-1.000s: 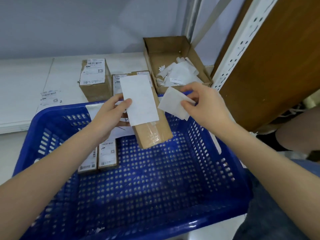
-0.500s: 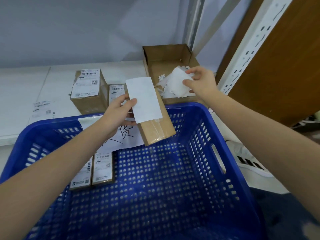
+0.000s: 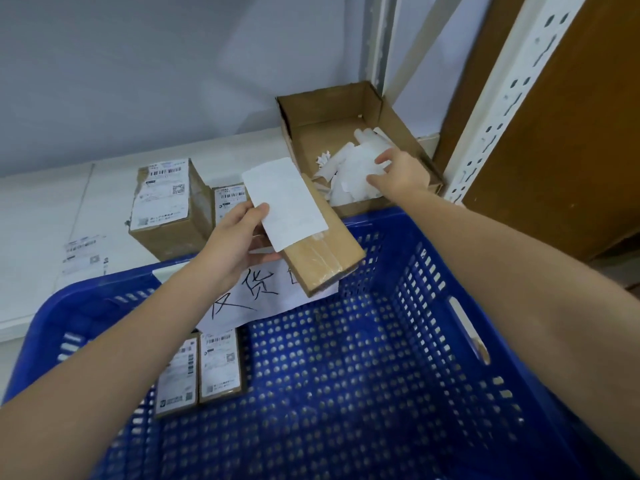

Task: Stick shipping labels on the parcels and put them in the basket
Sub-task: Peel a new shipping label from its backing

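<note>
My left hand (image 3: 235,244) grips a brown parcel (image 3: 322,258) above the far rim of the blue basket (image 3: 433,244). Its thumb pins a white label (image 3: 284,202), blank side up, onto the parcel's top. My right hand (image 3: 401,171) reaches into an open cardboard box (image 3: 322,105) behind the basket. Its fingers are spread and rest on a pile of white backing paper scraps (image 3: 349,174). Two labelled parcels (image 3: 221,365) lie flat on the basket floor at the left.
Two labelled boxes (image 3: 166,199) stand on the white table behind the basket, with a loose label sheet (image 3: 83,258) to their left. A handwritten paper sign (image 3: 249,299) hangs inside the basket's far wall. A perforated white shelf post (image 3: 502,98) and a brown board stand at the right.
My right hand carried the peeled backing paper away from the parcel into the cardboard box and its fingers have spread over the pile. My left hand kept hold of the parcel and label.
</note>
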Demonstrator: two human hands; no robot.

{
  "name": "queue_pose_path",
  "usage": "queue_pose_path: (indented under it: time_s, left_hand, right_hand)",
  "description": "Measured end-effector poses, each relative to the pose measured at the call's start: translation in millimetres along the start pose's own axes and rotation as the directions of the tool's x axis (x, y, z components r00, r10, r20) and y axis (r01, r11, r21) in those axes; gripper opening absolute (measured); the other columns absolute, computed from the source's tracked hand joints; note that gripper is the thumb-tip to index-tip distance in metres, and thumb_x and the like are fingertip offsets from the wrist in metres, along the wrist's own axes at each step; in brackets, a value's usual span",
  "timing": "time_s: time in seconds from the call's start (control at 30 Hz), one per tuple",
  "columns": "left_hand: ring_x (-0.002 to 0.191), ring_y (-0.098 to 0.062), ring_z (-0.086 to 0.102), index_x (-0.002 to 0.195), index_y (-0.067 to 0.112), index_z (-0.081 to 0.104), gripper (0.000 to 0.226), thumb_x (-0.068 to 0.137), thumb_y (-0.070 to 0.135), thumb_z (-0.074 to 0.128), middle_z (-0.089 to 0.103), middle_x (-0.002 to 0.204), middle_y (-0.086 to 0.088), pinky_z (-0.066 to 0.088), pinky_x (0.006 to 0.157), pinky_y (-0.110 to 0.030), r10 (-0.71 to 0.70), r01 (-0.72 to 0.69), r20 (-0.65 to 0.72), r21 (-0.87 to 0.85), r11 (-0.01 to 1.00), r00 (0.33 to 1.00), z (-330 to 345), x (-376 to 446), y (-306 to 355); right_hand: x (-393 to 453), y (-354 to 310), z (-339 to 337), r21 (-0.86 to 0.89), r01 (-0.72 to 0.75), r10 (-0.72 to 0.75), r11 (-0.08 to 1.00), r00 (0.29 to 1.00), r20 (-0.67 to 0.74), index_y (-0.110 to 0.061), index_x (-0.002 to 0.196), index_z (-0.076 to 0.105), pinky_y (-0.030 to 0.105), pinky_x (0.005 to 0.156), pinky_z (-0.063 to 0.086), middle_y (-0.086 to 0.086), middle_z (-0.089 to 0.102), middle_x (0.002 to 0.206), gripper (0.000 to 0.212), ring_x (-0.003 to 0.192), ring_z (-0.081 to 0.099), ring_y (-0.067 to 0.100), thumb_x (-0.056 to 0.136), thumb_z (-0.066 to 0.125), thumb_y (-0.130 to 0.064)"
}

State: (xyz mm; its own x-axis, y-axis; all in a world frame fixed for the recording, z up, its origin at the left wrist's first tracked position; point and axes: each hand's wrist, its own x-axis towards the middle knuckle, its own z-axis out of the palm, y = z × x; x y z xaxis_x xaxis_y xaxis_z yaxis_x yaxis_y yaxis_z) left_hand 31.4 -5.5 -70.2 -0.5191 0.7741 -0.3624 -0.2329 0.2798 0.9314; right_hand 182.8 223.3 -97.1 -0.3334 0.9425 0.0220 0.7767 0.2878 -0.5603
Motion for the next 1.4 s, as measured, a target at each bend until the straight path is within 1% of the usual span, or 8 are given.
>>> queue_pose_path:
  time_s: [0.3, 0.4, 0.5, 0.63, 0.83, 0.97, 1.07, 1.4]
  left_hand:
    - [0.08, -0.016, 0.069, 0.124, 0.016, 0.056, 0.026, 0.101, 0.025, 0.047, 0.068, 0.102, -0.003, 0.059, 0.062, -0.032, 0.019, -0.02, 0.011, 0.052, 0.998, 1.0, 4.1, -1.0, -9.2]
    - [0.083, -0.019, 0.068, 0.127, 0.015, 0.055, 0.029, 0.101, 0.025, 0.048, 0.067, 0.102, -0.004, 0.059, 0.063, -0.033, 0.009, -0.01, 0.012, 0.034, 0.999, 1.0, 8.8, -1.9, -10.3]
    - [0.087, -0.022, 0.067, 0.127, 0.016, 0.054, 0.029, 0.1, 0.026, 0.048, 0.066, 0.103, -0.005, 0.06, 0.065, -0.034, -0.002, 0.002, 0.021, 0.023, 1.0, 1.0, 13.6, -4.0, -11.3]
    - [0.085, -0.021, 0.066, 0.123, 0.017, 0.055, 0.025, 0.1, 0.026, 0.048, 0.065, 0.1, -0.003, 0.059, 0.067, -0.036, -0.008, 0.008, 0.018, 0.024, 1.0, 1.0, 17.8, -8.9, -13.0]
    - [0.087, -0.022, 0.066, 0.113, 0.018, 0.057, 0.017, 0.101, 0.025, 0.048, 0.066, 0.099, -0.004, 0.059, 0.068, -0.037, -0.024, 0.024, 0.008, 0.017, 1.0, 1.0, 12.9, -16.7, -13.3]
    - [0.086, -0.022, 0.065, 0.118, 0.017, 0.057, 0.022, 0.1, 0.026, 0.049, 0.066, 0.097, -0.003, 0.059, 0.072, -0.04, -0.041, 0.041, 0.01, 0.0, 0.999, 0.999, 7.0, -27.6, -13.6]
    - [0.084, -0.021, 0.064, 0.121, 0.016, 0.056, 0.025, 0.1, 0.027, 0.05, 0.066, 0.098, -0.005, 0.058, 0.074, -0.041, -0.056, 0.056, 0.015, -0.005, 0.998, 0.998, 2.5, -38.5, -13.6]
    - [0.088, -0.019, 0.063, 0.11, 0.022, 0.062, 0.016, 0.098, 0.025, 0.052, 0.067, 0.1, -0.002, 0.059, 0.064, -0.034, -0.103, 0.102, 0.094, 0.014, 0.995, 0.99, -13.5, -85.6, 12.4]
  right_hand:
    - [-9.4, 25.4, -17.6, -0.273, 0.329, -0.385, 0.904, 0.904, -0.187, -0.014, 0.123, 0.061, 0.038, 0.093, 0.037, 0.01, 0.053, 0.131, 0.036, 0.122, 0.045, 0.027, 0.093, 0.057, -0.033]
    - [-15.4, 33.4, -19.6, -0.338, 0.552, -0.579, 0.762, 0.815, 0.025, -0.013, 0.129, 0.058, 0.044, 0.103, 0.034, 0.008, 0.048, 0.142, 0.039, 0.131, 0.041, 0.027, 0.1, 0.042, -0.032]
    - [-22.5, 35.9, -13.9, -0.363, 0.593, -0.54, 0.719, 0.805, 0.246, -0.016, 0.139, 0.049, 0.038, 0.11, 0.022, 0.003, 0.04, 0.15, 0.044, 0.141, 0.029, 0.021, 0.104, 0.03, -0.034]
    - [-27.3, 36.3, -5.3, -0.372, 0.526, -0.413, 0.765, 0.844, 0.343, -0.017, 0.143, 0.041, 0.037, 0.111, 0.02, 0.002, 0.036, 0.152, 0.047, 0.141, 0.026, 0.019, 0.104, 0.024, -0.036]
    - [-47.5, 26.7, -4.1, -0.238, 0.451, -0.414, 0.86, 0.89, 0.191, -0.013, 0.147, 0.034, 0.03, 0.117, 0.008, 0.005, 0.026, 0.157, 0.047, 0.145, 0.018, 0.017, 0.104, 0.03, -0.031]
    - [-79.5, -6.6, -18.8, 0.285, 0.217, -0.292, 0.934, 0.921, 0.256, -0.017, 0.138, 0.046, 0.024, 0.099, 0.032, 0.0, 0.042, 0.144, 0.039, 0.127, 0.043, 0.014, 0.103, 0.035, -0.031]
    - [-104.6, -26.6, -34.7, 0.494, 0.02, -0.235, 0.869, 0.896, 0.378, -0.022, 0.13, 0.05, 0.022, 0.085, 0.045, -0.005, 0.052, 0.125, 0.032, 0.113, 0.053, 0.011, 0.101, 0.04, -0.031]
    - [-216.4, -45.0, -71.5, 0.501, -0.205, -0.192, 0.841, 0.752, 0.631, -0.032, 0.136, 0.04, 0.02, 0.071, 0.052, -0.008, 0.057, 0.105, 0.043, 0.093, 0.059, 0.008, 0.095, 0.053, -0.022]
